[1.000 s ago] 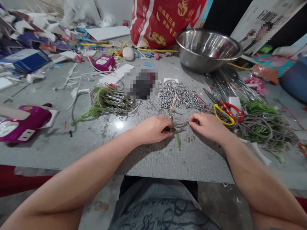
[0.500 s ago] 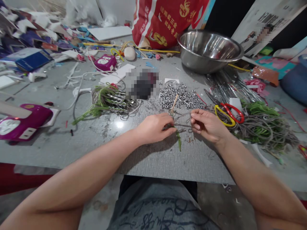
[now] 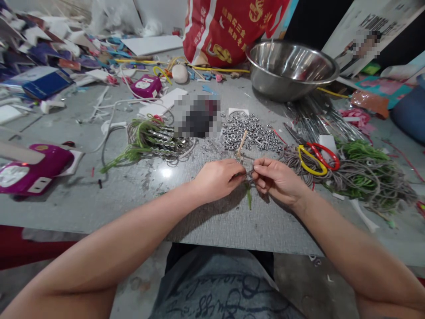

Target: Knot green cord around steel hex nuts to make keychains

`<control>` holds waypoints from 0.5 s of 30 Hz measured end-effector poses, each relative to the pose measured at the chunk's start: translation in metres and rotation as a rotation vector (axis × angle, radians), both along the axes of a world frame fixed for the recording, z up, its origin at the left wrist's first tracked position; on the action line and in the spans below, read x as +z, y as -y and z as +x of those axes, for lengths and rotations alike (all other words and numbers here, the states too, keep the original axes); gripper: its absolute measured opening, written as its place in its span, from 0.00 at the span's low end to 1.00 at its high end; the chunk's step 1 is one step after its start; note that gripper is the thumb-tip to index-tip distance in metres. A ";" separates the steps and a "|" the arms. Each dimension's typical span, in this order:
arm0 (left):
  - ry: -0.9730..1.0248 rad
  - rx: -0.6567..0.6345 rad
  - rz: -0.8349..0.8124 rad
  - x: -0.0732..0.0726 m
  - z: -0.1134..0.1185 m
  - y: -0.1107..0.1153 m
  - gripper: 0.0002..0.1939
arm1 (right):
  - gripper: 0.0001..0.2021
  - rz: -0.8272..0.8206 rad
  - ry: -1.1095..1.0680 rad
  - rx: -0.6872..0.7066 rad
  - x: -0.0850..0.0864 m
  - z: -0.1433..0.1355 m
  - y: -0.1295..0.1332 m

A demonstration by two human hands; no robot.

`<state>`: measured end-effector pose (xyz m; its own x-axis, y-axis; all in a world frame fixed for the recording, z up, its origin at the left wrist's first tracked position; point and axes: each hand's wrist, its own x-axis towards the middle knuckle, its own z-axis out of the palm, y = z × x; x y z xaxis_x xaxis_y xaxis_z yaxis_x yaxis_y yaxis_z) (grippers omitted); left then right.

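Observation:
My left hand (image 3: pixel 222 178) is closed in a pinch on a grey cord (image 3: pixel 249 170) in front of the beads. Close beside it, my right hand (image 3: pixel 277 178) pinches the same cord between thumb and fingers. A green cord end (image 3: pixel 249 197) hangs down onto the table below the fingertips. Just beyond the hands, a thin wooden stick (image 3: pixel 243 141) rises by a spread of shiny silver beads (image 3: pixel 247 130). The fingers partly hide the cord, so its exact shape cannot be made out.
Scissors (image 3: pixel 314 158) with yellow and red handles lie on bundled grey and green cords (image 3: pixel 368 173) at right. Strung cords (image 3: pixel 146 139) lie at left. A steel bowl (image 3: pixel 292 91) and red bag (image 3: pixel 229 31) stand behind. A purple power socket (image 3: pixel 35 170) sits left.
My right hand has moved left, close to my left hand, and the stretch of grey cord between them is shorter. My left hand has shifted slightly right.

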<state>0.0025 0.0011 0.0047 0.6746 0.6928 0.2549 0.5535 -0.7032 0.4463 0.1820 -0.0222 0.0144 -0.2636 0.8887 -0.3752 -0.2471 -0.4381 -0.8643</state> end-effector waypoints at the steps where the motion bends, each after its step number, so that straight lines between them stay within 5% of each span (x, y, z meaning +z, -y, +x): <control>1: 0.009 -0.002 -0.009 0.000 0.000 0.000 0.08 | 0.12 0.001 0.003 0.012 0.000 0.000 0.000; 5: 0.054 -0.002 -0.067 0.003 0.000 -0.001 0.08 | 0.09 0.105 0.135 -0.026 -0.004 0.001 0.001; 8: 0.127 0.003 -0.149 0.006 0.000 -0.002 0.06 | 0.07 0.521 0.489 -0.140 -0.008 0.003 0.006; 11: 0.223 0.004 -0.287 0.009 -0.001 -0.002 0.06 | 0.13 1.041 0.830 -0.047 -0.009 0.004 0.012; 15: 0.319 -0.002 -0.452 0.012 0.000 -0.002 0.07 | 0.16 1.289 1.012 0.127 -0.011 0.003 0.012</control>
<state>0.0022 0.0026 0.0168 0.6136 0.7797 0.1248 0.3402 -0.4037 0.8493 0.1852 -0.0345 0.0030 -0.4774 0.7254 0.4959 0.5904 0.6828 -0.4303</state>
